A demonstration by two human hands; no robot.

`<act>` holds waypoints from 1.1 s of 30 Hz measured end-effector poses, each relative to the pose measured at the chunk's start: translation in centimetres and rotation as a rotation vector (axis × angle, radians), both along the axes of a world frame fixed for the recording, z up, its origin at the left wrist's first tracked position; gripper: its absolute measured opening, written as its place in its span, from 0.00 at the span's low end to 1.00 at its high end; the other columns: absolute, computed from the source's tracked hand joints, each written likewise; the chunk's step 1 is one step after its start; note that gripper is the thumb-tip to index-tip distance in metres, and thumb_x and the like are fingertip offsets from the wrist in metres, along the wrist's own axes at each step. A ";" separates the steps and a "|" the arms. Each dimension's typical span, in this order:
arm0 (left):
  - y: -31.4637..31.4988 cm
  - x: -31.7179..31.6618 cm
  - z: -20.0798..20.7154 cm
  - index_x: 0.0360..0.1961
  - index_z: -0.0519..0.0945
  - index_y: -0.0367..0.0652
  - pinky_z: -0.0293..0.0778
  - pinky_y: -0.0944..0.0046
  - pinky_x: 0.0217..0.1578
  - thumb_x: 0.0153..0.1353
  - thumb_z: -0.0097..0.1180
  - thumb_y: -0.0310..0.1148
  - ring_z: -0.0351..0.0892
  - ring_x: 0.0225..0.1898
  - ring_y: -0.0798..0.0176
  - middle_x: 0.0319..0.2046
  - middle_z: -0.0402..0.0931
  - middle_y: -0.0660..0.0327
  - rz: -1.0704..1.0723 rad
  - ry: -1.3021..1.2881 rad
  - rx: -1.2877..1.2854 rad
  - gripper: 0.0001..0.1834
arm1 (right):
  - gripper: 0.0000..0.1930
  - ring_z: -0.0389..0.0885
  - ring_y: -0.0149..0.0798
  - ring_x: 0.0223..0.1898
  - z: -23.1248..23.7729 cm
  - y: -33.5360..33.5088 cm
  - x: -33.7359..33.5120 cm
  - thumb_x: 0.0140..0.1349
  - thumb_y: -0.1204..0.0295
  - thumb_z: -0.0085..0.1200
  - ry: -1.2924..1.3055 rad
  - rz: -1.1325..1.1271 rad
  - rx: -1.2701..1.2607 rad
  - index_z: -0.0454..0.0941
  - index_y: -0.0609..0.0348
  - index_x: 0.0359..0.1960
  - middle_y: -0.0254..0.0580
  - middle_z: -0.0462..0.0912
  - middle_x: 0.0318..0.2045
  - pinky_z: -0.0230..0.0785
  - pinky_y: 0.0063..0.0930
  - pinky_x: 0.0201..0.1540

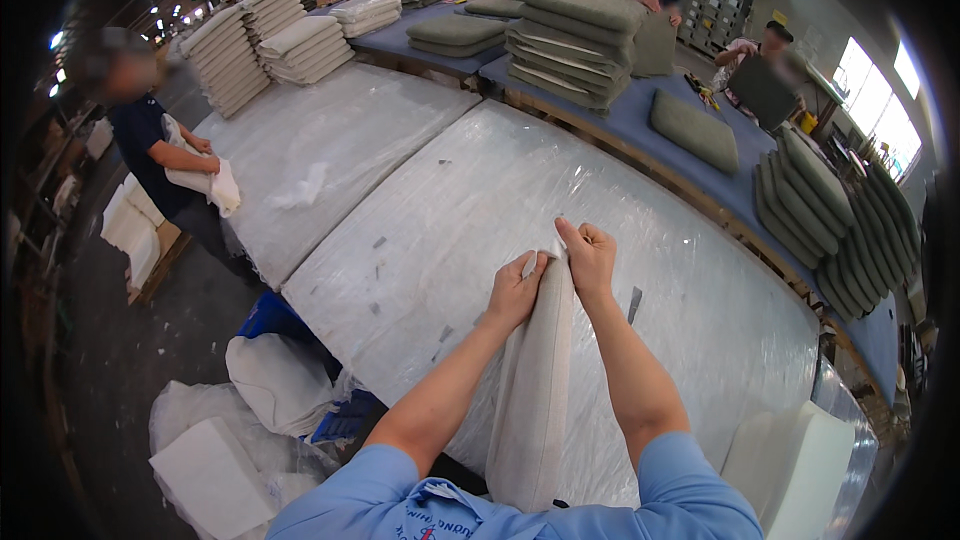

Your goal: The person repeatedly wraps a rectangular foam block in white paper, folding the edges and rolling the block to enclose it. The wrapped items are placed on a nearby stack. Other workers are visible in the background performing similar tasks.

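Between my forearms a pale beige, fabric-covered cushion stands on its narrow side, its near end against my shirt. My left hand is closed in a pinch on the cover's cloth at the far end. Opposite it, my right hand grips the same cover with its fingers curled in and thumb up. A small white bit of cloth or foam shows between the two hands. Below the cushion lies the plastic-wrapped table. To the right of my right arm sits a white foam block.
White foam pieces lie in plastic at lower left, beside a blue crate. Green-grey cushions are stacked on the blue table beyond. White cushion stacks stand far left. A co-worker holds white cloth there; others work behind.
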State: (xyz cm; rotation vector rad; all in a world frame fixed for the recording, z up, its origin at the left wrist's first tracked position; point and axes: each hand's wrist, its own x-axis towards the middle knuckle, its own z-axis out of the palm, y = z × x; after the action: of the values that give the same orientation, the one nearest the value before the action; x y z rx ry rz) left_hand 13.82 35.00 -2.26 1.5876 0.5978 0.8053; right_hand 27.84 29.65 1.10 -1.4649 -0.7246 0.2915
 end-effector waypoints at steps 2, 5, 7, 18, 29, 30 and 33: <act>-1.2 0.8 0.6 0.37 0.82 0.36 0.72 0.59 0.35 0.80 0.50 0.58 0.72 0.30 0.66 0.26 0.78 0.59 0.050 -0.037 -0.104 0.31 | 0.29 0.58 0.22 0.21 0.0 0.1 0.6 0.66 0.61 0.71 -0.071 -0.003 -0.035 0.66 0.59 0.13 0.25 0.65 0.14 0.50 0.29 0.22; -1.0 1.3 0.8 0.33 0.83 0.34 0.72 0.54 0.33 0.79 0.49 0.61 0.72 0.26 0.60 0.22 0.77 0.51 0.122 0.018 -0.079 0.36 | 0.26 0.59 0.24 0.20 0.1 0.5 1.2 0.65 0.64 0.70 -0.201 -0.005 -0.097 0.69 0.63 0.15 0.32 0.65 0.12 0.54 0.31 0.22; -0.3 1.2 0.2 0.30 0.82 0.33 0.71 0.53 0.32 0.79 0.48 0.62 0.72 0.25 0.57 0.20 0.75 0.49 0.174 0.076 -0.032 0.38 | 0.24 0.60 0.26 0.19 0.6 1.3 1.1 0.64 0.64 0.69 -0.303 -0.005 -0.128 0.72 0.66 0.17 0.39 0.66 0.12 0.57 0.33 0.23; 2.1 1.6 -0.1 0.23 0.79 0.32 0.68 0.53 0.28 0.78 0.50 0.62 0.67 0.22 0.59 0.16 0.71 0.52 0.154 0.069 -0.167 0.40 | 0.18 0.69 0.46 0.17 1.1 4.7 1.5 0.60 0.63 0.62 -0.482 0.041 -0.361 0.79 0.68 0.21 0.57 0.72 0.15 0.67 0.44 0.27; 3.7 0.4 2.0 0.55 0.79 0.33 0.76 0.58 0.52 0.67 0.59 0.71 0.80 0.50 0.60 0.51 0.82 0.51 -0.152 0.082 -0.251 0.44 | 0.24 0.67 0.49 0.19 1.2 5.8 2.4 0.56 0.55 0.67 -0.377 0.228 -0.438 0.78 0.66 0.19 0.56 0.73 0.17 0.67 0.46 0.29; 3.4 0.6 2.5 0.59 0.78 0.32 0.75 0.58 0.55 0.65 0.62 0.70 0.80 0.53 0.59 0.53 0.81 0.51 -0.200 0.168 -0.187 0.46 | 0.25 0.67 0.48 0.19 0.8 5.7 3.0 0.57 0.54 0.67 -0.399 0.231 -0.436 0.78 0.66 0.19 0.55 0.73 0.16 0.67 0.46 0.29; 2.9 1.2 5.6 0.63 0.76 0.24 0.79 0.55 0.53 0.59 0.70 0.60 0.85 0.51 0.51 0.52 0.82 0.43 -0.363 0.391 -0.116 0.47 | 0.28 0.68 0.46 0.19 0.1 5.2 3.3 0.59 0.50 0.68 -0.299 0.248 -0.453 0.78 0.65 0.18 0.53 0.75 0.16 0.68 0.44 0.29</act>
State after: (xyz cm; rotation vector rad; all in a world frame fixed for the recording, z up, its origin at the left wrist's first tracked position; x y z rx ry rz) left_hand 15.00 37.86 3.32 1.6922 0.5960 0.1859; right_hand 31.17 34.82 1.21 -1.8723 -1.1391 0.4540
